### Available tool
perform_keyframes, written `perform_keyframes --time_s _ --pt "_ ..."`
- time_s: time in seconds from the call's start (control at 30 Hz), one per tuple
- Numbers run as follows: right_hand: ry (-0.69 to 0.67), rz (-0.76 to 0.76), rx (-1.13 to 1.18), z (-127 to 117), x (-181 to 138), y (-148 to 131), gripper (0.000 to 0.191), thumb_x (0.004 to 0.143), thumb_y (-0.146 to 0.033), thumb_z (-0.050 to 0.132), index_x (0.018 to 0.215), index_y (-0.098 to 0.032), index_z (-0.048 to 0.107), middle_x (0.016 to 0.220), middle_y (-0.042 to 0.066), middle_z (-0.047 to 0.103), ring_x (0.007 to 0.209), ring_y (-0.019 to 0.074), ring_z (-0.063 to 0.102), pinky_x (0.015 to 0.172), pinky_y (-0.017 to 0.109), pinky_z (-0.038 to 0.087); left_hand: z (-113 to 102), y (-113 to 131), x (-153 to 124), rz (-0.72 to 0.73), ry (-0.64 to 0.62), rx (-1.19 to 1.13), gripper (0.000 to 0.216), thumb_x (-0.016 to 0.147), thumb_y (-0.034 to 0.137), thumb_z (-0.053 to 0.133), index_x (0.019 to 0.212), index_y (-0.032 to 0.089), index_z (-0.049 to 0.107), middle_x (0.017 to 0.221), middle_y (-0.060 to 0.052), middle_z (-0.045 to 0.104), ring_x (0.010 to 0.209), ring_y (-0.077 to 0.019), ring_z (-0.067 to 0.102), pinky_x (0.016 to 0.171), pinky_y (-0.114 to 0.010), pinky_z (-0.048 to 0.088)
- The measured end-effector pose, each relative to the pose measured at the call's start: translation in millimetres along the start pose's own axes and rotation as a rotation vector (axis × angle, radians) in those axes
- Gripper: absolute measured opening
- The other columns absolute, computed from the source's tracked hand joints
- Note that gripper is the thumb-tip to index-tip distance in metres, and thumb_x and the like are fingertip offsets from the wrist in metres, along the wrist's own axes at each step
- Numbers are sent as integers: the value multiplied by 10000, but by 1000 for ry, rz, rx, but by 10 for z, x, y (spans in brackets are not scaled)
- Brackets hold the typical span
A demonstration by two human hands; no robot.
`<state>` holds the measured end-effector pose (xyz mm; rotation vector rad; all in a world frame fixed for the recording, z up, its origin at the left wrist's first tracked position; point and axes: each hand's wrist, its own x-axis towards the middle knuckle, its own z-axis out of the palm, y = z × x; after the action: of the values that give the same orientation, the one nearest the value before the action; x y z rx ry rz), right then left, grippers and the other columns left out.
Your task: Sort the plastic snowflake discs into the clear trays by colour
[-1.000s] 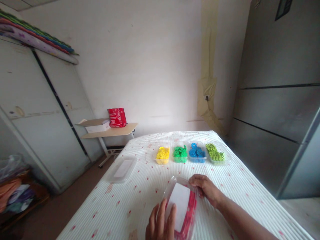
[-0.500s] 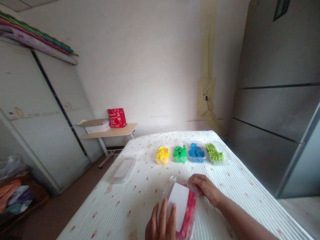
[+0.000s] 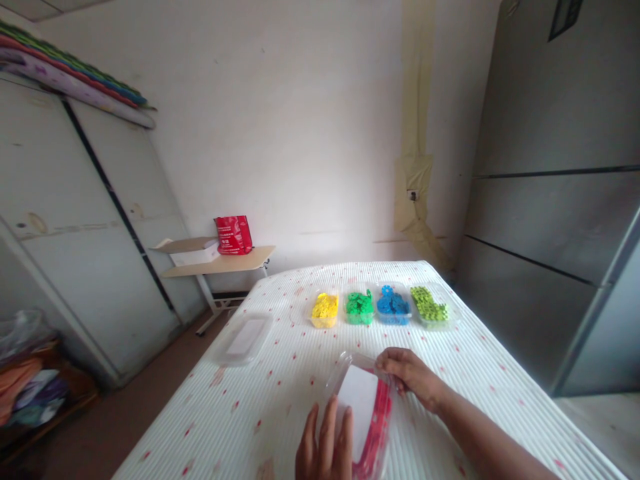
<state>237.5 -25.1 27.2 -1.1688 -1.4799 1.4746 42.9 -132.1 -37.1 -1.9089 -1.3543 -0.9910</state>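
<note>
A clear plastic container point(image 3: 383, 417) with red pieces inside lies near the front of the bed, a white label point(image 3: 359, 397) on its clear lid point(image 3: 345, 367). My left hand point(image 3: 327, 443) rests on its near left side, fingers stretched out and apart over the lid and label. At the far right corner, my right hand point(image 3: 407, 375) pinches the container's edge between thumb and fingers. Whether it grips the lid alone or the rim too, I cannot tell. Beyond stand open clear tubs of yellow pieces point(image 3: 325, 308), green pieces point(image 3: 359, 307), blue pieces point(image 3: 393, 305) and lime pieces point(image 3: 429, 305).
Another clear lid point(image 3: 245, 340) with a white label lies flat at the left of the patterned bedspread point(image 3: 280, 380). A small table point(image 3: 225, 263) bearing a red bag point(image 3: 234, 235) and a white box point(image 3: 195, 253) stands back left. A grey cabinet point(image 3: 550, 213) rises on the right.
My left hand has shifted very slightly to the right on the lid. My right hand keeps its hold at the corner, and the container barely moves.
</note>
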Motion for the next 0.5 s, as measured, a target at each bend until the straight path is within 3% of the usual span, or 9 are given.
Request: perform_keyframes --time_s 0.17,0.3,0.43,0.5 --pt "-16 -6 33 3 6 4 213 620 -363 579 668 -157 573 499 -74 454 383 38 334 362 176 266 34 -17 -4 44 6 -82 618 725 662 441 1120 206 574 1106 -151 608 1112 -350 483 877 -486 413" --pt "2 -1 58 22 5 -21 171 594 -319 564 648 -156 568 485 -73 454 375 40 323 355 180 249 -14 -39 -20 -9 -45 -159 539 741 597 489 1117 225 591 1137 -122 612 1106 -346 497 881 -484 426" --pt "20 6 72 47 8 -29 159 576 -307 553 634 -159 564 460 -78 435 366 45 307 351 189 232 -184 -213 178 -216 -152 -376 357 810 383 500 1132 258 590 1153 -81 616 1050 -230 569 868 -354 472" --pt "11 0 80 51 14 -15 155 581 -306 556 628 -159 563 442 -81 420 366 46 302 355 190 227 -240 -341 405 -364 -303 -556 380 822 325 478 1188 252 550 1166 -67 614 1040 -190 583 863 -297 479"
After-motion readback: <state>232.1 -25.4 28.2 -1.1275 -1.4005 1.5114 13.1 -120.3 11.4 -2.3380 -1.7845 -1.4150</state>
